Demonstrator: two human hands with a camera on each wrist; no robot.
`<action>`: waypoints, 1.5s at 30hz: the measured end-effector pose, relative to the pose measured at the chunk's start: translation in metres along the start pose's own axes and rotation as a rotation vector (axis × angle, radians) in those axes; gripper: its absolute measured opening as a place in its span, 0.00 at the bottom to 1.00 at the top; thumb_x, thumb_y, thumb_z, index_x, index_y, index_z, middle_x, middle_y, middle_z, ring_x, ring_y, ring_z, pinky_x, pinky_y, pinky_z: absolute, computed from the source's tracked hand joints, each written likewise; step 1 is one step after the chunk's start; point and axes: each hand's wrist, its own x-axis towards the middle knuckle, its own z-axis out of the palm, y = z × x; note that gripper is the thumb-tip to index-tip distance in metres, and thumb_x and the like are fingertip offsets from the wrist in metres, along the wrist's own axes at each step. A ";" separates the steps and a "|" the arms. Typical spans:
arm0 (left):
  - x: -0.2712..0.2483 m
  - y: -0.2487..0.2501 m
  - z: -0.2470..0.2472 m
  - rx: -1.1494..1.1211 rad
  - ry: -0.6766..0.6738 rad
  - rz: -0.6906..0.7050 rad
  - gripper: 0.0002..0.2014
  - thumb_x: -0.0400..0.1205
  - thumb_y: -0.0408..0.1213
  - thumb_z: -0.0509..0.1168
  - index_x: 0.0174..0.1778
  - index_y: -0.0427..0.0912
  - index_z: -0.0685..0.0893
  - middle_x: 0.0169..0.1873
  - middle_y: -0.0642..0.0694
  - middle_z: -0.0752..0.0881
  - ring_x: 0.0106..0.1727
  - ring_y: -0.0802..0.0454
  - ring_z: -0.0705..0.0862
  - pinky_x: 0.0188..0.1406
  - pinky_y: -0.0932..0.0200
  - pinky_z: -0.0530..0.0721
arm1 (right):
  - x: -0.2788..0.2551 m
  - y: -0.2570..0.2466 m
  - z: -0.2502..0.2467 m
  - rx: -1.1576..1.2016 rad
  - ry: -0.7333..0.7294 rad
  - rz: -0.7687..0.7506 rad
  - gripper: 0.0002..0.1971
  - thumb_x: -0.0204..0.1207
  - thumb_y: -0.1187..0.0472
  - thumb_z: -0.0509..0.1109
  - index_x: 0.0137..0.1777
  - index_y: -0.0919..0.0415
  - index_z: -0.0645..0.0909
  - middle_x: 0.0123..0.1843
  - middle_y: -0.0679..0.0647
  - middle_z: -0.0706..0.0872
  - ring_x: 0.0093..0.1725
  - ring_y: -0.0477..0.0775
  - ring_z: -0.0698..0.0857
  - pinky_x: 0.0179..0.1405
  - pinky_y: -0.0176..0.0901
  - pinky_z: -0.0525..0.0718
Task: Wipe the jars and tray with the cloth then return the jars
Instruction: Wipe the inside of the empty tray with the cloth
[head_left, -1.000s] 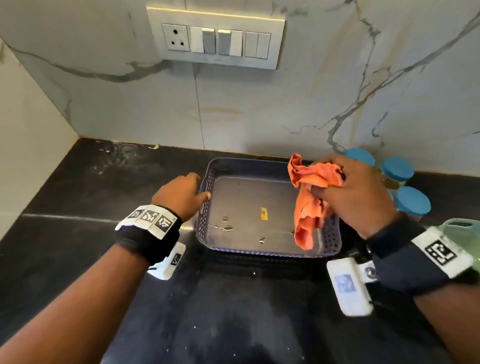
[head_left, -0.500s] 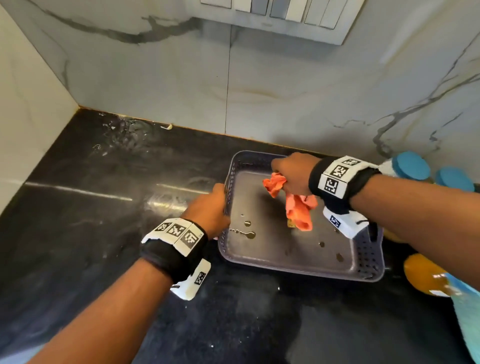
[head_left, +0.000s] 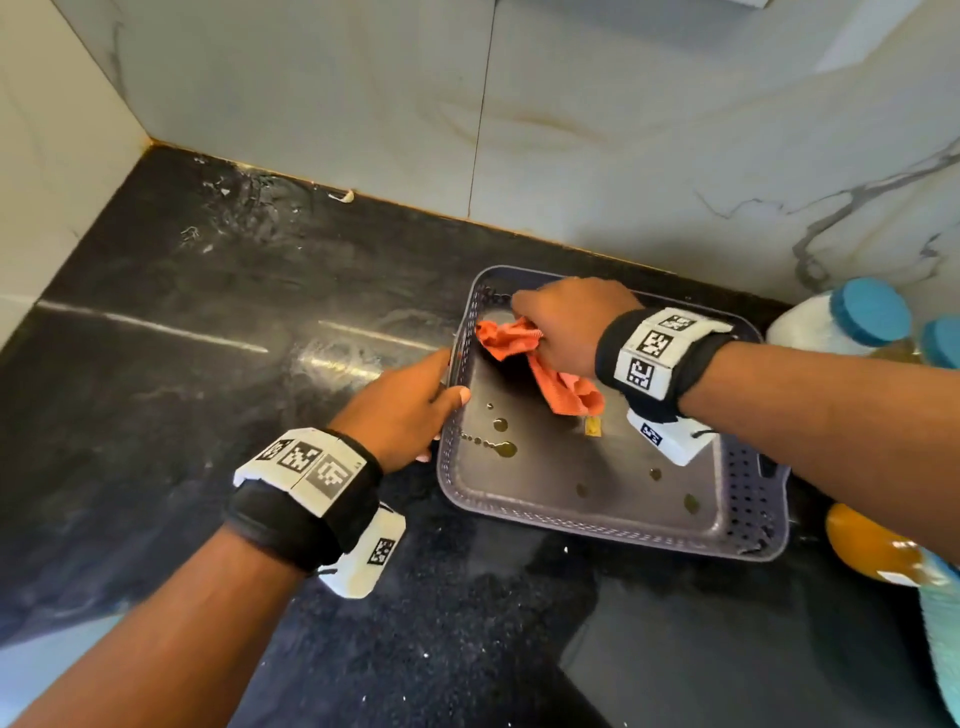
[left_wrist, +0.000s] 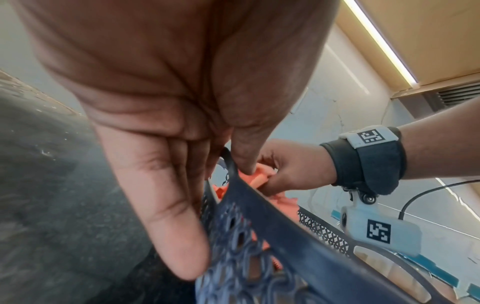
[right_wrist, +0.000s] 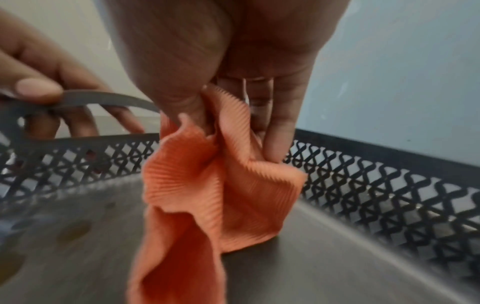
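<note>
A grey perforated tray (head_left: 748, 499) sits on the black counter, its floor spotted with oily drops. My right hand (head_left: 566, 327) grips a bunched orange cloth (head_left: 563, 387) over the tray's far left corner; the cloth (right_wrist: 221, 195) hangs down to the tray floor (right_wrist: 337, 257). My left hand (head_left: 410, 410) holds the tray's left rim, thumb over the edge and fingers outside the wall (left_wrist: 233, 236). Jars with blue lids (head_left: 867, 312) stand right of the tray, against the wall. An orange-filled jar (head_left: 867, 545) lies at the tray's near right.
A marble wall runs behind the counter and a side wall stands at the left. Wet smears (head_left: 244, 192) mark the far left corner of the counter. A teal object (head_left: 943, 623) shows at the right edge.
My right hand carried the cloth from above the tray's right side down and left into its far left corner. My left hand closed onto the tray's left rim.
</note>
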 end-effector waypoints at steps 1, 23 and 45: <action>0.001 0.000 0.001 0.003 -0.001 -0.001 0.12 0.90 0.43 0.60 0.69 0.58 0.76 0.54 0.44 0.89 0.45 0.42 0.92 0.38 0.45 0.94 | 0.000 -0.005 0.004 -0.011 -0.027 0.005 0.07 0.73 0.59 0.66 0.47 0.50 0.71 0.39 0.50 0.76 0.39 0.60 0.78 0.30 0.47 0.75; 0.005 0.009 0.013 0.502 0.027 -0.006 0.09 0.89 0.38 0.53 0.63 0.41 0.66 0.41 0.41 0.83 0.40 0.38 0.82 0.45 0.42 0.85 | -0.039 -0.076 0.033 -0.125 -0.356 -0.749 0.21 0.77 0.64 0.68 0.70 0.53 0.78 0.67 0.55 0.82 0.61 0.62 0.84 0.52 0.53 0.85; -0.020 0.007 0.015 0.236 -0.084 -0.047 0.18 0.89 0.34 0.53 0.75 0.48 0.63 0.56 0.40 0.86 0.51 0.41 0.88 0.52 0.46 0.86 | -0.033 -0.055 0.049 0.061 -0.193 -0.670 0.13 0.71 0.64 0.72 0.55 0.57 0.88 0.61 0.57 0.83 0.54 0.61 0.85 0.50 0.50 0.88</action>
